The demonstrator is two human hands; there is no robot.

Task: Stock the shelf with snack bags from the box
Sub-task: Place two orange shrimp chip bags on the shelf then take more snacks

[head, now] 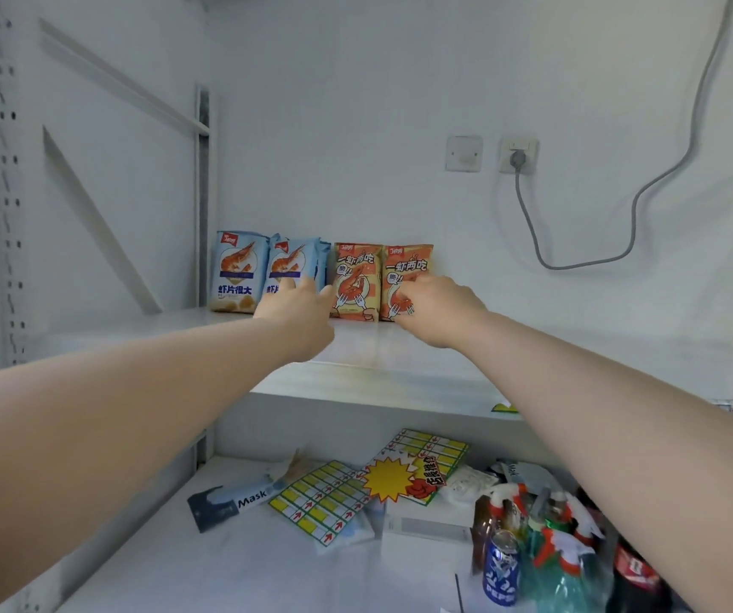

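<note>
Head view is looking at a white metal shelf (400, 347) that is carrying a row of upright snack bags along its back edge, against the wall. From the left, the row is showing a left blue shrimp-chip bag (237, 272), a second blue shrimp-chip bag (287, 258) with more blue bags standing right behind it, then a left orange shrimp-snack bag (356, 276) and a right orange shrimp-snack bag (406, 263), all touching side by side. The blue bags are displaying a prawn picture over bold blue characters; the orange ones are displaying a red cartoon prawn holding forks. The left hand (300, 309) is reaching in with fingers nearly straight, lying against the lower front of the second blue bag. The right hand (437, 309) is curling its fingers and pinching the lower front of the right orange bag. Below, the lower shelf (223, 568) is holding a Mask box (227, 502), yellow price-label sheets (325, 502), a yellow starburst sign (387, 480), a Pepsi can (502, 568) and plastic bottles (568, 568) crowding together at the right.
</note>
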